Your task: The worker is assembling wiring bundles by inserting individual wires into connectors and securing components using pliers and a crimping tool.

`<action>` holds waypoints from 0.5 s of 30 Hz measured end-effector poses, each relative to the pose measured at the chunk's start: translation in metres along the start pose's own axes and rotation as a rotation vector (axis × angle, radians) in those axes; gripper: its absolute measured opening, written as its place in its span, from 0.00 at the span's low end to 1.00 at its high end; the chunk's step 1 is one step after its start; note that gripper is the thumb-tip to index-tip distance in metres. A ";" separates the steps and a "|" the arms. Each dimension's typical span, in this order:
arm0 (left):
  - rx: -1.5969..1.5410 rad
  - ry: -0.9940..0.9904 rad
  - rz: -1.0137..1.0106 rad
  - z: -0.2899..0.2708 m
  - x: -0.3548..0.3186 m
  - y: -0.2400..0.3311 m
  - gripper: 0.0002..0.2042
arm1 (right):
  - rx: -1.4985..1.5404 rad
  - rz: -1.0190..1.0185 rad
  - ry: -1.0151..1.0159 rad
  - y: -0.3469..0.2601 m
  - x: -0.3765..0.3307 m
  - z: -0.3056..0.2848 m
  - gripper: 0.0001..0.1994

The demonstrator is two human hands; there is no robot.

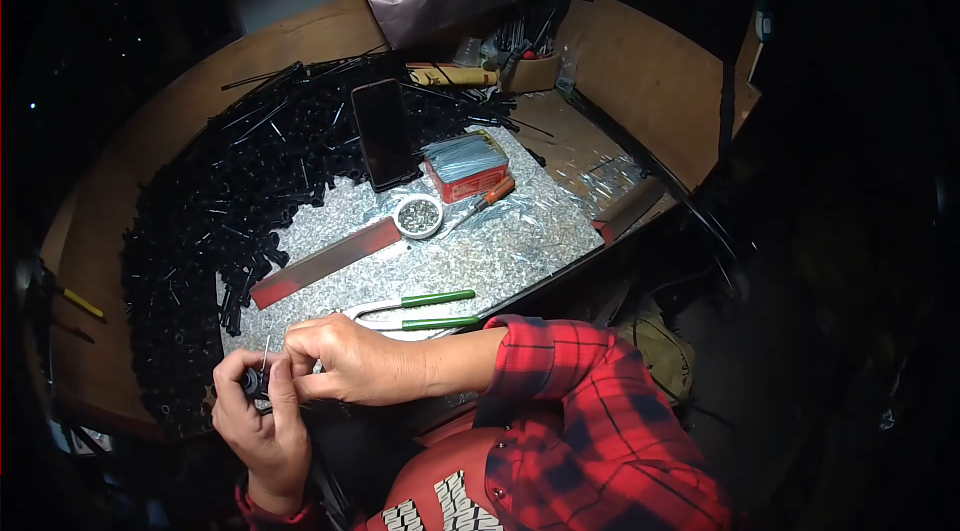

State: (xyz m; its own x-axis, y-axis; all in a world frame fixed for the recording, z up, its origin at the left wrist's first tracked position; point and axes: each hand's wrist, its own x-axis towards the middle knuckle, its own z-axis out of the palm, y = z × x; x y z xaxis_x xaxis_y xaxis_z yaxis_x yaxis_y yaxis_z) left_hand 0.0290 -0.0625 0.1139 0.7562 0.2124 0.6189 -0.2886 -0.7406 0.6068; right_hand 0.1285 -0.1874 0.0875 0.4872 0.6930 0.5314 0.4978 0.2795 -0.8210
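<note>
My left hand (262, 421) grips a small black cylindrical part (255, 383) between thumb and fingers, near the front left of the work surface. A thin metal pin (266, 353) stands up from between the fingers there. Right beside it, my right hand (350, 361) has its thumb and fingertips pinched together, close to the left hand's thumb. What that pinch holds is too small and covered to make out. Just beyond my right hand lie green-handled pliers (438, 298), their jaws hidden behind the hand.
A heap of black tubular parts (200, 231) covers the left side. On the speckled board (520, 251) are a reddish metal bar (325, 263), a white dish of small metal pieces (418, 230), a red box of thin rods (468, 183), an orange-handled screwdriver (495, 192) and a leaning phone (382, 136).
</note>
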 end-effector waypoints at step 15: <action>-0.306 0.139 -0.135 0.004 -0.024 -0.051 0.14 | -0.312 -0.062 -0.030 0.035 -0.031 -0.005 0.14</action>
